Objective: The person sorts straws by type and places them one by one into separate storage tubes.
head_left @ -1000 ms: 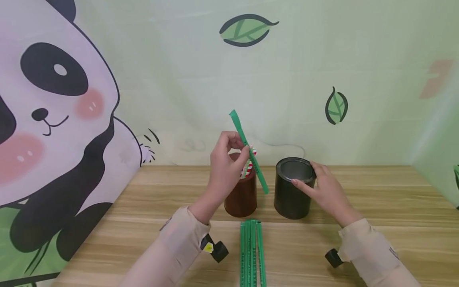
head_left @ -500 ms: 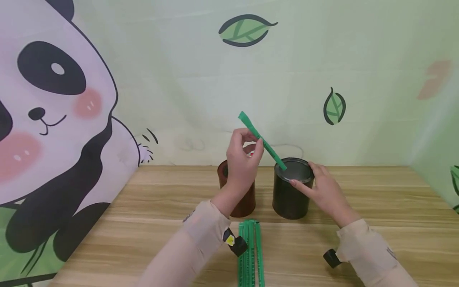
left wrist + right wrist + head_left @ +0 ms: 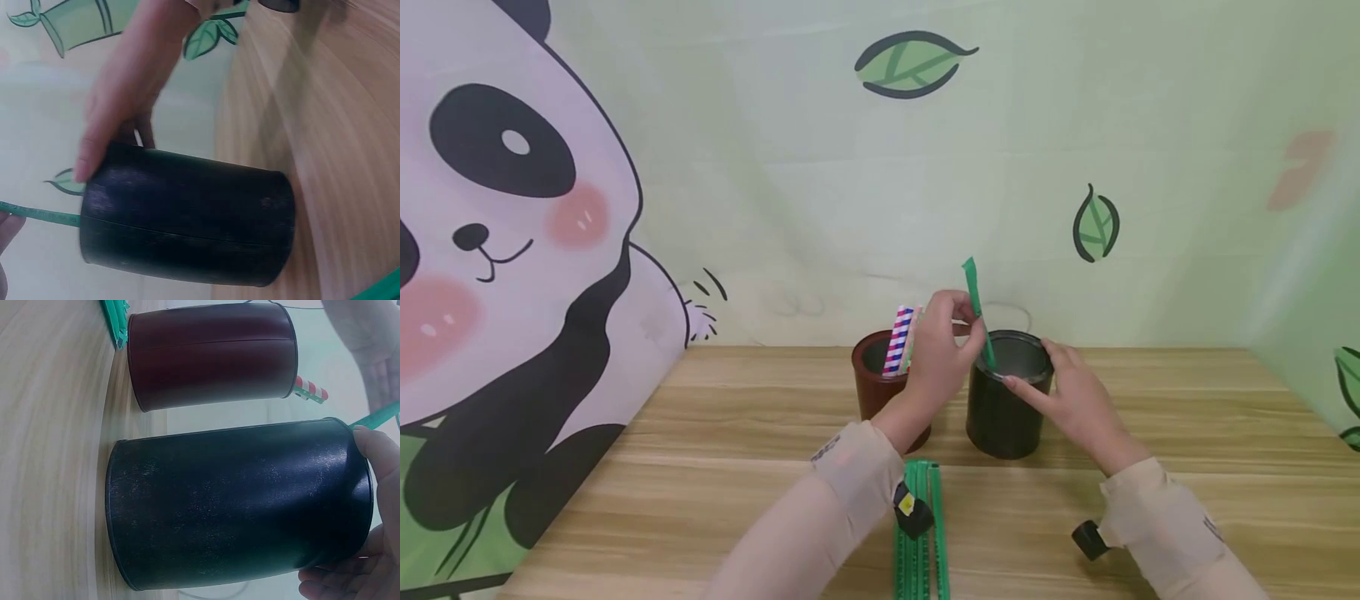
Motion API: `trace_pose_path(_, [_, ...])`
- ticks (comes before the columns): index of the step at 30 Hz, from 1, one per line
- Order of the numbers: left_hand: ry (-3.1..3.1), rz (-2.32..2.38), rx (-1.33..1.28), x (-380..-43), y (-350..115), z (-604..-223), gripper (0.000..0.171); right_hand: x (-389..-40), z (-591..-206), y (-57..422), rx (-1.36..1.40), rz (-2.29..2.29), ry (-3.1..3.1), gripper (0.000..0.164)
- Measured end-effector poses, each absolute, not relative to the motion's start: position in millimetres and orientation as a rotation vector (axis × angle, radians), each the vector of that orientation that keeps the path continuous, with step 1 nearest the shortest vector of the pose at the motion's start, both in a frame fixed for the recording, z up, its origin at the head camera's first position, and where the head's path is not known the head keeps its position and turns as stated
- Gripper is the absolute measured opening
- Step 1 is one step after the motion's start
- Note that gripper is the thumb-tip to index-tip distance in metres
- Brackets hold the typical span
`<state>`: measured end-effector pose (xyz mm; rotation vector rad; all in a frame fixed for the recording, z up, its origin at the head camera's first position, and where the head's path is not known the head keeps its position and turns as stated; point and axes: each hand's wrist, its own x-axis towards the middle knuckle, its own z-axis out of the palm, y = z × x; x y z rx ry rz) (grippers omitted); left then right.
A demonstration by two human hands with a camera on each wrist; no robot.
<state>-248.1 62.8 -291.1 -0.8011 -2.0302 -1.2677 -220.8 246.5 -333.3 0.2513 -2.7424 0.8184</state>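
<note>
My left hand (image 3: 942, 354) pinches a green-wrapped straw (image 3: 972, 283) between thumb and fingertips. The straw stands nearly upright, its lower end inside the mouth of a black cylindrical cup (image 3: 1004, 425). With thumb at the near rim and fingers round the far side, my right hand (image 3: 1086, 404) holds that cup upright on the table. To its left stands a dark red-brown cup (image 3: 874, 396), partly behind my left forearm. Striped paper straws (image 3: 898, 340) lean in it. In the right wrist view the held green straw (image 3: 378, 417) crosses the black cup's rim.
Several green-wrapped straws (image 3: 910, 575) lie side by side on the wooden table (image 3: 715, 467) in front of the cups, partly under the left wrist camera (image 3: 914, 518). A printed panda backdrop (image 3: 775, 167) rises behind the table.
My left hand has moved right, from over the red-brown cup to the black cup. The green-wrapped straw has come down into the cup's mouth. My right hand keeps its hold.
</note>
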Motion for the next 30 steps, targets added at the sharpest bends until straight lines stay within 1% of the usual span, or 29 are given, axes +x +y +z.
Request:
trace_pose_path(10, [-2.231, -1.098, -0.790, -253, 69, -312, 0.019, -221, -333, 245, 0.255, 0.832, -2.731, 0.090])
trace_pose_path(18, [-2.256, -1.022, -0.801, -252, 68, -320, 0.015, -222, -333, 247, 0.258, 0.830, -2.720, 0.090])
trace_pose_path(26, [-2.263, -1.132, -0.796, -238, 58, -311, 0.027, -221, -334, 248, 0.256, 0.841, -2.718, 0.090])
trace_pose_path(30, [-2.212, -1.174, -0.821, -230, 45, -306, 0.027, -222, -334, 247, 0.255, 0.840, -2.719, 0.090])
